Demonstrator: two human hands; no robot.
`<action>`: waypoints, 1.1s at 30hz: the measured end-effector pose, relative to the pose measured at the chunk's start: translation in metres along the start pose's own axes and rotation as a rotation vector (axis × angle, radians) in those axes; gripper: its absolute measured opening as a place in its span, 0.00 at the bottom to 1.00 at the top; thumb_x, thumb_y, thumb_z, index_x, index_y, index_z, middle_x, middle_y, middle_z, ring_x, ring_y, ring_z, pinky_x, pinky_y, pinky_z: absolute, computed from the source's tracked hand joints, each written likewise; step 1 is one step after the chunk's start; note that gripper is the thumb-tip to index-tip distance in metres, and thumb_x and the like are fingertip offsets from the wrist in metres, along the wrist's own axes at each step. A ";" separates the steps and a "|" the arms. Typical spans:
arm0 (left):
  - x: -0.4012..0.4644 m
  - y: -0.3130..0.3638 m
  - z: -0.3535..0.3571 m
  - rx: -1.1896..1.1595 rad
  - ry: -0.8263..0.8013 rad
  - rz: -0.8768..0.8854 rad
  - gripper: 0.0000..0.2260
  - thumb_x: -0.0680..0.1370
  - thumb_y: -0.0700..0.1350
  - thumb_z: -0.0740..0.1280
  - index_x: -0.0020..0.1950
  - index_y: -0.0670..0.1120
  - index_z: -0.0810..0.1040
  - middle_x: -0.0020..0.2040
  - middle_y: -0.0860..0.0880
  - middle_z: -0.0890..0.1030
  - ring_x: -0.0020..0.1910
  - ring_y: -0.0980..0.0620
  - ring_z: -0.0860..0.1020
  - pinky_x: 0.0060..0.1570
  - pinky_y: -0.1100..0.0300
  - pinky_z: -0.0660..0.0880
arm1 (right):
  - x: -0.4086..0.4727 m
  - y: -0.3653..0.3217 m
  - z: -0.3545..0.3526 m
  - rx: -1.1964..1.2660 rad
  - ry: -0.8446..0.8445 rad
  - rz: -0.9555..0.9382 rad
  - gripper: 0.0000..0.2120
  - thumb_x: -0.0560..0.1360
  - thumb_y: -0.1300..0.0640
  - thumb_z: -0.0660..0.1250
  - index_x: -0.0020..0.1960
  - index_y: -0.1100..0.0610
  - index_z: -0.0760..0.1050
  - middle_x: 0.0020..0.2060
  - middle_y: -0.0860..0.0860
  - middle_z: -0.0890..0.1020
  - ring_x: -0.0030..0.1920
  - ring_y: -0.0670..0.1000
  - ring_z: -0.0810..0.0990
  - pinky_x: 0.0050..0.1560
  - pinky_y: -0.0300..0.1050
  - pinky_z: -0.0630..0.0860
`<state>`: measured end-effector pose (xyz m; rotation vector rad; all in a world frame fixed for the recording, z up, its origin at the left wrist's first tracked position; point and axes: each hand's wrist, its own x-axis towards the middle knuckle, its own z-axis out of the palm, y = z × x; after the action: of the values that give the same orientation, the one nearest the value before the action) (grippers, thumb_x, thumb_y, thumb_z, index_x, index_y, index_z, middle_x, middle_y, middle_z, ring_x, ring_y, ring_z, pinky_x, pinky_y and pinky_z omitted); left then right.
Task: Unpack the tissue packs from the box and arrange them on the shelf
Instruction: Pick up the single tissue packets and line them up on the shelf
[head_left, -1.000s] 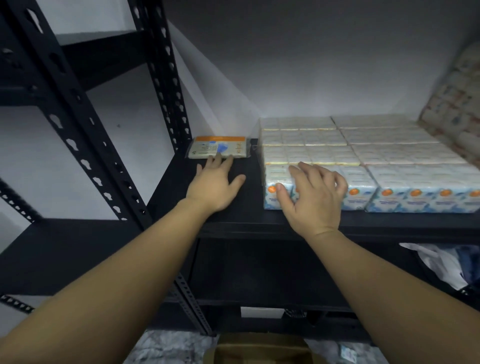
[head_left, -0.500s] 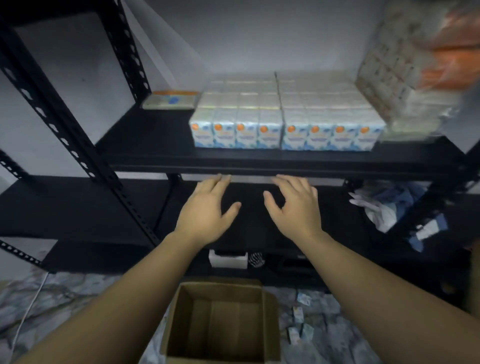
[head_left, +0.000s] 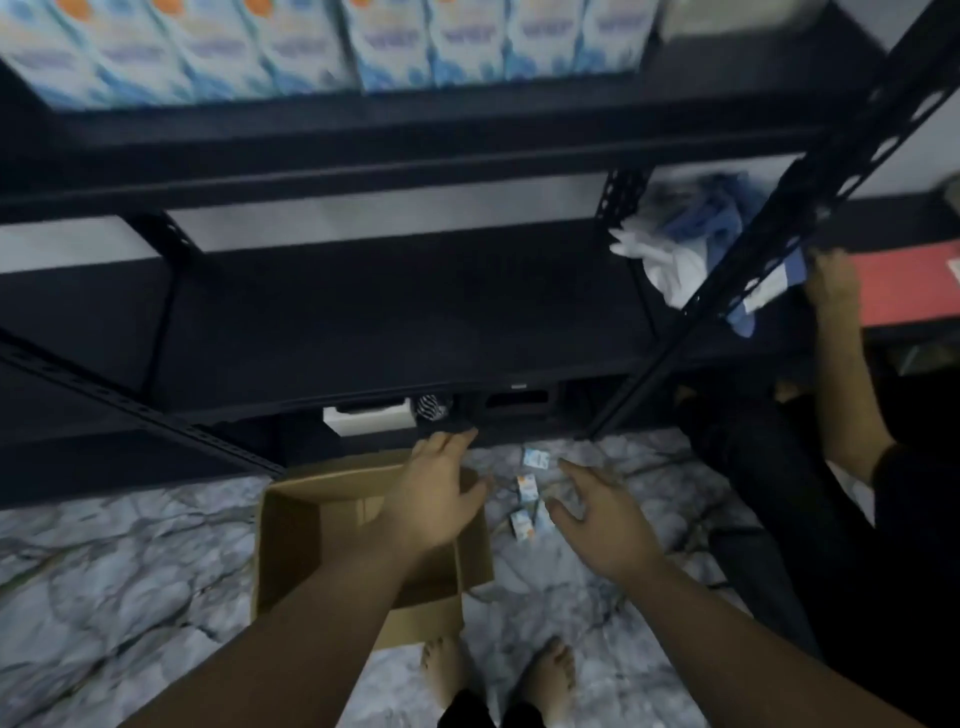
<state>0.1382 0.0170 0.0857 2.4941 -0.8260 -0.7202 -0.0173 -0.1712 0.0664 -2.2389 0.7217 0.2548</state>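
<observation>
At ten to one o'clock along the top edge, a row of blue-and-white wrapped tissue packs with orange dots (head_left: 322, 47) stands on the black metal shelf (head_left: 415, 135), fronts flush with its edge. At seven o'clock from centre, the open brown cardboard box (head_left: 311, 540) sits on the marbled grey floor (head_left: 104, 571); what shows of its inside looks bare, though the forearm hides part of it. The left hand (head_left: 436, 499) hangs over the box's far right corner, fingers loosely spread, holding nothing. Just to its right, at about five o'clock from centre, a few small loose tissue packs (head_left: 527, 499) lie scattered on the floor between the two hands. The right hand (head_left: 602, 519) hovers just beside them, fingers relaxed and apart, also holding nothing. At three o'clock, another person's hand (head_left: 831, 286) touches crumpled white and blue plastic bags (head_left: 685, 244) on the lower shelf.

The loose packs look light, soft and squashy under slick film, so a gentle pinch across the two long sides should serve; several could probably be gathered in one palm.
</observation>
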 end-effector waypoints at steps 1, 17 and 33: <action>0.007 -0.005 0.018 -0.014 -0.033 -0.011 0.30 0.81 0.56 0.68 0.82 0.50 0.65 0.74 0.48 0.72 0.73 0.46 0.70 0.70 0.55 0.68 | 0.001 0.012 0.007 0.012 -0.010 0.036 0.26 0.82 0.49 0.69 0.78 0.52 0.70 0.69 0.50 0.77 0.61 0.48 0.76 0.55 0.25 0.64; 0.111 -0.117 0.353 -0.237 -0.156 -0.373 0.28 0.78 0.57 0.71 0.75 0.49 0.73 0.69 0.46 0.79 0.70 0.44 0.75 0.66 0.57 0.69 | 0.124 0.242 0.206 -0.023 -0.076 0.353 0.32 0.79 0.39 0.69 0.79 0.51 0.69 0.72 0.55 0.76 0.72 0.56 0.74 0.71 0.51 0.72; 0.264 -0.215 0.608 -0.304 0.029 -0.690 0.26 0.76 0.50 0.74 0.71 0.47 0.70 0.67 0.39 0.76 0.68 0.38 0.75 0.67 0.44 0.73 | 0.283 0.429 0.365 0.001 -0.066 0.327 0.27 0.77 0.51 0.75 0.74 0.51 0.74 0.69 0.54 0.76 0.67 0.56 0.78 0.68 0.45 0.70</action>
<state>0.0549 -0.1247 -0.5916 2.4751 0.1834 -0.9339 -0.0153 -0.2650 -0.5566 -2.0935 1.0499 0.4850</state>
